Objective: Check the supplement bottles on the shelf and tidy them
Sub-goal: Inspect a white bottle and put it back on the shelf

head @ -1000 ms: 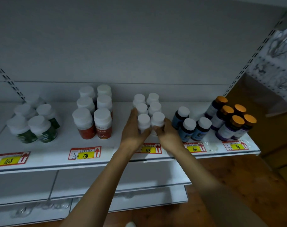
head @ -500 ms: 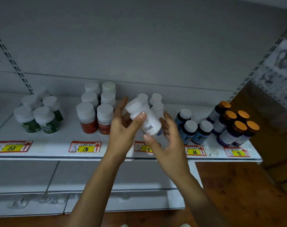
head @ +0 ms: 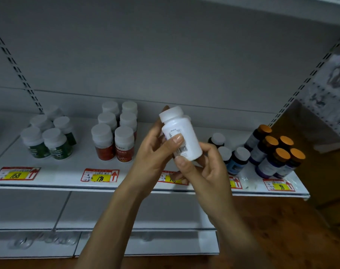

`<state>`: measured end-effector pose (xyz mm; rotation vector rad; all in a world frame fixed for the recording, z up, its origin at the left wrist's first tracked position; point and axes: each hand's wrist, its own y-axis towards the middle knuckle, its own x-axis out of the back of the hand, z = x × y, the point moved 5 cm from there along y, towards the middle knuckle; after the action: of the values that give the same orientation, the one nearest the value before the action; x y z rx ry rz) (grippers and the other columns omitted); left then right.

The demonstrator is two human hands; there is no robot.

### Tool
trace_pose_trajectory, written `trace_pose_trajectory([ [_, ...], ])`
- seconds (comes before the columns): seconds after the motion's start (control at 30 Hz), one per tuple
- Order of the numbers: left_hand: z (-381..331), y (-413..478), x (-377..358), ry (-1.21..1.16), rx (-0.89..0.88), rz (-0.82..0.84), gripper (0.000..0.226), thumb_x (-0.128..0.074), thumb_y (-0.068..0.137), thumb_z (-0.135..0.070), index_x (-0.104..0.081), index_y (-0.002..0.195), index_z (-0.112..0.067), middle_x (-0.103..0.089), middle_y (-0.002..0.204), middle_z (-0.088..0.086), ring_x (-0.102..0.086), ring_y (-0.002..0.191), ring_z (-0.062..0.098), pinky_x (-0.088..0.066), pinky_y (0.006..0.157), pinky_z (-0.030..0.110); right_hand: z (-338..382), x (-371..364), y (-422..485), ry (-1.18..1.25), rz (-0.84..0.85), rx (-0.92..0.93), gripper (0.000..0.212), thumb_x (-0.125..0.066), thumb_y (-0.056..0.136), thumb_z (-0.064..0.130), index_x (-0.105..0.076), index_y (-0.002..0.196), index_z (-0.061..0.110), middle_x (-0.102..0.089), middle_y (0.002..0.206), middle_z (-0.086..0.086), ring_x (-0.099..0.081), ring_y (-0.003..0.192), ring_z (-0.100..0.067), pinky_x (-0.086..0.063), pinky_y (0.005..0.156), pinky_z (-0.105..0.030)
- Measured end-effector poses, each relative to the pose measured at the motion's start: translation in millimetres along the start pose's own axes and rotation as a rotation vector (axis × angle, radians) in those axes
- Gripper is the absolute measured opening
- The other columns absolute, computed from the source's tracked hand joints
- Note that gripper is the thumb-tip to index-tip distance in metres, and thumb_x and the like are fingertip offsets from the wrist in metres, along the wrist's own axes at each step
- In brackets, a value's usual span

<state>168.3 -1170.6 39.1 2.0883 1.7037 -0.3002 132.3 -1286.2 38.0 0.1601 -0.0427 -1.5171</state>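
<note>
White bottle [head: 181, 133] is up off the shelf [head: 68, 183], in front of its middle, tilted with the cap up-left and the barcode facing the camera. Left hand [head: 155, 150] grips the body, thumb across the label; right hand [head: 208, 171] pinches the base.

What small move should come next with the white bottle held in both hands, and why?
Probably roll the white bottle a little to read the rest of its label. It is held off the shelf, tilted, with the barcode side facing the camera. The left hand has its thumb over part of the print, and the right hand pinches the base.
</note>
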Motion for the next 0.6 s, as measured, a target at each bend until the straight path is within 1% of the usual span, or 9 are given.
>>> trace_pose_trajectory([
  [0.07, 1.2, -0.8, -1.6, 0.011, -0.002, 0.041, 0.081, -0.066, 0.073, -0.032, -0.034, 0.146, -0.016, -0.062, 0.127, 0.010, -0.060, 0.114, 0.031, -0.054, 0.085, 0.040, -2.8, -3.2, -2.2, 0.068, 0.067, -0.094, 0.047, -0.072, 0.074, 0.032, -0.053, 0.113, 0.015, -0.070, 0.100, -0.006, -0.070, 0.064, -0.020, -0.052, 0.058, -0.020],
  [0.1, 1.5, -0.8, -1.6, 0.014, -0.010, 0.062, 0.083, -0.066, 0.074, -0.031, -0.031, 0.148, -0.020, -0.062, 0.128, 0.008, -0.058, 0.118, 0.031, -0.054, 0.087, 0.040, -5.0, -4.3, -3.2, 0.085, 0.091, -0.119, 0.048, -0.073, 0.076, 0.036, -0.053, 0.115, 0.017, -0.071, 0.098, -0.006, -0.070, 0.064, -0.022, -0.052, 0.058, -0.021],
  [0.2, 0.1, -0.8, -0.7, -0.038, -0.006, 0.126, 0.077, -0.063, 0.080, -0.025, -0.029, 0.149, -0.030, -0.062, 0.129, 0.007, -0.061, 0.114, 0.027, -0.054, 0.085, 0.035, -9.0, -5.2, -2.7, 0.212, 0.136, -0.172, 0.053, -0.073, 0.075, 0.052, -0.058, 0.115, 0.021, -0.073, 0.097, -0.007, -0.070, 0.062, -0.023, -0.051, 0.057, -0.024],
  [0.27, -0.4, -1.9, 1.7, -0.075, 0.033, 0.117, 0.069, -0.059, 0.085, -0.017, -0.032, 0.147, -0.030, -0.068, 0.117, 0.004, -0.065, 0.099, 0.024, -0.056, 0.074, 0.030, -7.3, -7.2, -1.0, 0.354, 0.196, -0.211, 0.057, -0.070, 0.070, 0.063, -0.067, 0.108, 0.022, -0.073, 0.093, -0.012, -0.068, 0.059, -0.022, -0.049, 0.055, -0.024],
  [0.33, -0.5, -4.6, 1.6, -0.093, 0.059, 0.114, 0.060, -0.060, 0.085, -0.017, -0.041, 0.141, -0.028, -0.068, 0.104, 0.004, -0.059, 0.076, 0.026, -0.050, 0.058, 0.023, -5.9, -9.6, 0.0, 0.464, 0.253, -0.261, 0.050, -0.057, 0.077, 0.063, -0.073, 0.102, 0.023, -0.073, 0.085, -0.014, -0.066, 0.055, -0.022, -0.049, 0.053, -0.025],
  [0.43, 3.5, -6.8, -2.5, -0.089, 0.103, 0.157, 0.041, -0.071, 0.077, -0.034, -0.062, 0.115, -0.021, -0.067, 0.097, 0.010, -0.043, 0.047, 0.016, -0.039, 0.043, 0.024, -8.2, -15.3, 0.4, 0.557, 0.305, -0.318, 0.051, -0.045, 0.081, 0.057, -0.073, 0.101, 0.020, -0.071, 0.079, -0.016, -0.065, 0.052, -0.023, -0.047, 0.052, -0.026],
  [0.5, 2.2, -5.2, -0.4, -0.068, 0.113, 0.121, 0.042, -0.077, 0.072, -0.041, -0.067, 0.106, -0.019, -0.070, 0.098, 0.011, -0.054, 0.055, 0.023, -0.047, 0.047, 0.030, -11.6, -17.8, 0.8, 0.452, 0.291, -0.362, 0.059, -0.044, 0.078, 0.064, -0.073, 0.097, 0.016, -0.070, 0.075, -0.016, -0.065, 0.051, -0.024, -0.045, 0.049, -0.025],
  [0.53, 0.1, -3.2, 3.1, -0.052, 0.097, 0.084, 0.051, -0.081, 0.067, -0.045, -0.066, 0.107, -0.017, -0.071, 0.099, 0.011, -0.063, 0.068, 0.028, -0.054, 0.057, 0.034, -12.0, -17.6, 1.2, 0.316, 0.256, -0.374, 0.066, -0.042, 0.078, 0.070, -0.072, 0.095, 0.013, -0.070, 0.073, -0.015, -0.066, 0.053, -0.024, -0.043, 0.048, -0.024],
  [0.6, -6.3, 1.1, 11.9, -0.019, 0.041, 0.024, 0.068, -0.084, 0.060, -0.049, -0.063, 0.114, -0.014, -0.072, 0.103, 0.009, -0.069, 0.089, 0.022, -0.057, 0.076, 0.032, -14.3, -10.1, 4.8, 0.048, 0.104, -0.319, 0.072, -0.041, 0.079, 0.076, -0.068, 0.093, 0.010, -0.070, 0.070, -0.012, -0.067, 0.056, -0.020, -0.043, 0.048, -0.020],
])
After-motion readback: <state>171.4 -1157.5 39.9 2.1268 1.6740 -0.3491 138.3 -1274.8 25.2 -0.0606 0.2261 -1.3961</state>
